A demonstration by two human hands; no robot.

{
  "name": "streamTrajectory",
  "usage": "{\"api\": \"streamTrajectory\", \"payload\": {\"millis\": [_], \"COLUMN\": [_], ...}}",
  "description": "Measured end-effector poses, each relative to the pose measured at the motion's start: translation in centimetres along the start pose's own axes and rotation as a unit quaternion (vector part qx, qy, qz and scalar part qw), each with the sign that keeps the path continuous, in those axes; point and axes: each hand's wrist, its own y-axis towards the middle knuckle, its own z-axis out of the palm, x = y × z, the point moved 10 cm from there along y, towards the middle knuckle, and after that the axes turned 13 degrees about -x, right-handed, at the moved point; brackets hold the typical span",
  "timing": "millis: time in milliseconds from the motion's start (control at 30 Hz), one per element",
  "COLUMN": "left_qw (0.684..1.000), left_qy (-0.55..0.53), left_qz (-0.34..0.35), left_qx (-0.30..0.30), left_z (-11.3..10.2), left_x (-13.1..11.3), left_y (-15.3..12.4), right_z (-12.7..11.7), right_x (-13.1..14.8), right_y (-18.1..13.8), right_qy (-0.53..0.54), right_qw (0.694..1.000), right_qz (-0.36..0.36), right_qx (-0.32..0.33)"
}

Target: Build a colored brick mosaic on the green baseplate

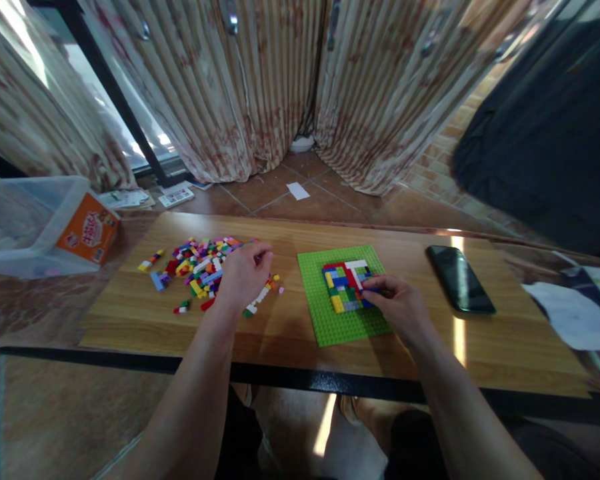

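Over the right side of a heap of loose building bricks, my left hand is closed with its fingers curled together. Whatever those fingers hold, if anything, is hidden. A green baseplate lies to the right, carrying a flat block of joined bricks in red, white, blue, yellow, green and grey. My right hand reaches in from the right, thumb and fingertips pinched round a blue brick at the block's right edge. Whether that brick is attached cannot be made out.
A black phone lies on the wooden table, right of the baseplate. Beyond the left end stands a clear plastic bin with an orange label. Curtains hang behind the table, and papers lie off its right end.
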Motion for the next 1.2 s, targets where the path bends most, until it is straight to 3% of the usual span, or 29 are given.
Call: {"api": "streamTrajectory", "payload": {"millis": [867,1200], "left_qw": [1.000,0.999], "left_qy": [0.014,0.025], "left_qz": [-0.002,0.017], "left_qx": [0.024,0.035], "left_z": [0.4,1.5], "left_x": [-0.2,-0.2], "left_y": [-0.1,0.1], "right_z": [0.3,0.4], "right_x": [-0.5,1.4], "right_y": [0.1,0.0], "right_qy": [0.022,-0.050], "right_qw": [0.999,0.998], "right_qz": [0.041,0.032], "right_qx": [-0.010,-0.028]}}
